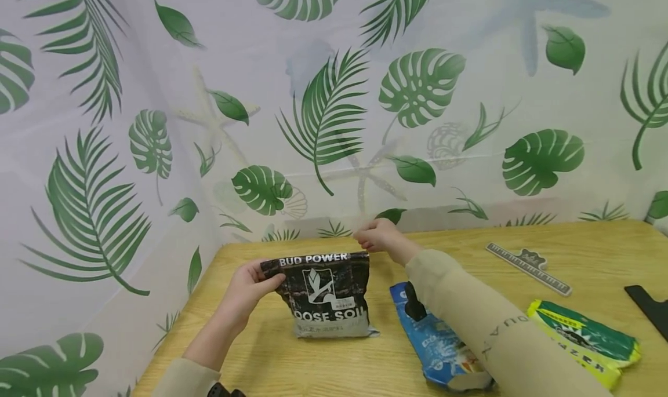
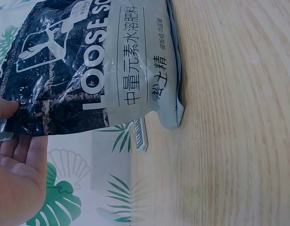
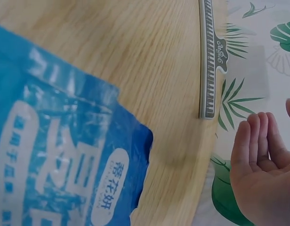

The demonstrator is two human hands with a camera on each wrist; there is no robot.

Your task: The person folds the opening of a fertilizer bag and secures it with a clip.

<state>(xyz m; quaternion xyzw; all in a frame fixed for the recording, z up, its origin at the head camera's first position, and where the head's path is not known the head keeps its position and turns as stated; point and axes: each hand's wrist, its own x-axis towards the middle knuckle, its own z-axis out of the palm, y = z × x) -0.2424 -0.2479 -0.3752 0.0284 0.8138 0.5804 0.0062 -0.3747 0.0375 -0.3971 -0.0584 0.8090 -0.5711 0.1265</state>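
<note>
So, from where I stand, the black LOOSE SOIL bag [image 1: 320, 295] is upright at the left part of the wooden table [image 1: 334, 368], its printed front turned to the person. The left hand [image 1: 245, 295] pinches its upper left corner, thumb over the front. The right hand [image 1: 385, 237] hovers by the top right corner; its thumb is apart from the loosely bent fingers, and I see nothing in its grasp. Whether it touches the bag's edge I can't tell. Beneath the right forearm's beige sleeve [image 1: 485, 321] lies a blue bag [image 1: 433, 345], partly covered. Farther right lie a green and yellow packet [image 1: 584, 342], a piano-key ruler [image 1: 527, 266] behind it, and a black object [image 1: 649, 311]. Leaf-printed cloth [image 1: 475, 14] hangs behind.
</note>
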